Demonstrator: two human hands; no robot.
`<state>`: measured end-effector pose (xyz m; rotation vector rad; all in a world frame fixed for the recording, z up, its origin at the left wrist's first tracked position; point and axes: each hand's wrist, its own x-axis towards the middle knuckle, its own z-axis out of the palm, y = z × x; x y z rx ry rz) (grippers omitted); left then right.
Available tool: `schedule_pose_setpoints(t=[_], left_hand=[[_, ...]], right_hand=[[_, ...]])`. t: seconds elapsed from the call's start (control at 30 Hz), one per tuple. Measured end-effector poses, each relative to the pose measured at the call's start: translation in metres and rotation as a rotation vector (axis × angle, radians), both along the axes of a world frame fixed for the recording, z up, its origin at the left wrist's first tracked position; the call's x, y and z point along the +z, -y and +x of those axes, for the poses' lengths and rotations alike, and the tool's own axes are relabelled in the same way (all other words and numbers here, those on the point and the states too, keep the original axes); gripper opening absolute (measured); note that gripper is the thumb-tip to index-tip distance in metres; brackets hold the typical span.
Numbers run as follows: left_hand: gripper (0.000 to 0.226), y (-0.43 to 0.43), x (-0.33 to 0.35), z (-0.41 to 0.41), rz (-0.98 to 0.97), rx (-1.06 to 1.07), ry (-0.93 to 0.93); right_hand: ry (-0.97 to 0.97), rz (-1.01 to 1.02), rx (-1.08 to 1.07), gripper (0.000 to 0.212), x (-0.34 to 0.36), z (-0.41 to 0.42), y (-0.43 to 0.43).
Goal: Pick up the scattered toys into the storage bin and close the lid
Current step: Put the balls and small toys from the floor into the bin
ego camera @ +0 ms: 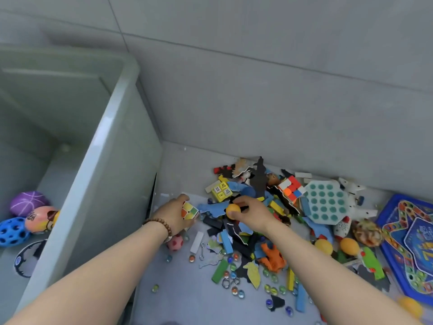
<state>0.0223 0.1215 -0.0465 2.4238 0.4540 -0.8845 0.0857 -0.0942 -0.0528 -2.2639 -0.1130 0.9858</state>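
Glass marbles [235, 290] lie nearest on the floor. Beyond them the left hand [173, 214] clasps a small puzzle cube [189, 211] beside the open storage bin [79, 195] — balls already inside — while the right hand [250, 215] pinches an orange ball [233, 209]. Farther back, the toy heap [269, 195] — no writing is legible.

Purple striped ball [27, 202] and blue holey ball [11, 231] in the bin; orange ball [233, 209], teal-dotted white board [324, 202] outside.

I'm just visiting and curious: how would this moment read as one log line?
left hand: gripping small cube | right hand: holding orange ball | bin: open, few balls inside
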Motion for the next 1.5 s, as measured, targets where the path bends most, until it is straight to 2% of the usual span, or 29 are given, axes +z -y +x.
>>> schedule_pose_setpoints(t=[0.07,0.17,0.3,0.37,0.57,0.67,0.73,0.87,1.03,1.17,1.27,1.37,1.5], left_hand=[[0.058,0.003,0.004,0.003,-0.01,-0.016,0.017],[0.056,0.013,0.032,0.016,-0.038,-0.067,0.057],[0.049,0.026,0.104,0.042,-0.116,-0.186,0.207],[0.042,0.022,0.148,0.049,-0.176,-0.182,0.305],[0.028,-0.015,0.255,0.019,-0.289,-0.05,0.57],[0.027,-0.05,0.288,-0.012,-0.358,0.11,0.683],[0.027,-0.076,0.3,-0.035,-0.365,0.216,0.743],[0.029,-0.124,0.288,-0.077,-0.286,0.374,0.799],[0.026,-0.151,0.224,-0.105,-0.247,0.504,0.651],[0.028,-0.159,0.178,-0.105,-0.238,0.569,0.562],[0.033,-0.162,0.156,-0.098,-0.235,0.57,0.537],[0.031,-0.161,0.143,-0.091,-0.221,0.538,0.533],[0.029,-0.157,0.135,-0.086,-0.237,0.511,0.526]], right_hand=[[0.057,-0.051,-0.008,0.047,-0.007,-0.003,-0.006],[0.091,-0.063,-0.045,0.045,-0.004,-0.007,-0.01],[0.017,0.05,-0.151,0.05,0.037,0.004,0.005],[-0.06,0.128,-0.198,0.044,0.069,0.014,0.016],[-0.276,0.336,-0.251,0.023,0.138,-0.002,0.006],[-0.342,0.396,-0.273,0.029,0.145,-0.02,-0.026],[-0.35,0.366,-0.263,0.036,0.142,-0.035,-0.05],[-0.22,0.246,-0.133,0.035,0.124,-0.062,-0.09],[-0.083,0.109,-0.039,0.042,0.079,-0.082,-0.113],[-0.114,0.05,-0.107,0.047,0.033,-0.091,-0.12],[-0.105,0.041,-0.148,0.044,0.005,-0.097,-0.125],[-0.053,0.009,-0.087,0.042,-0.012,-0.101,-0.128],[0.004,0.006,-0.11,0.03,-0.022,-0.105,-0.121]])
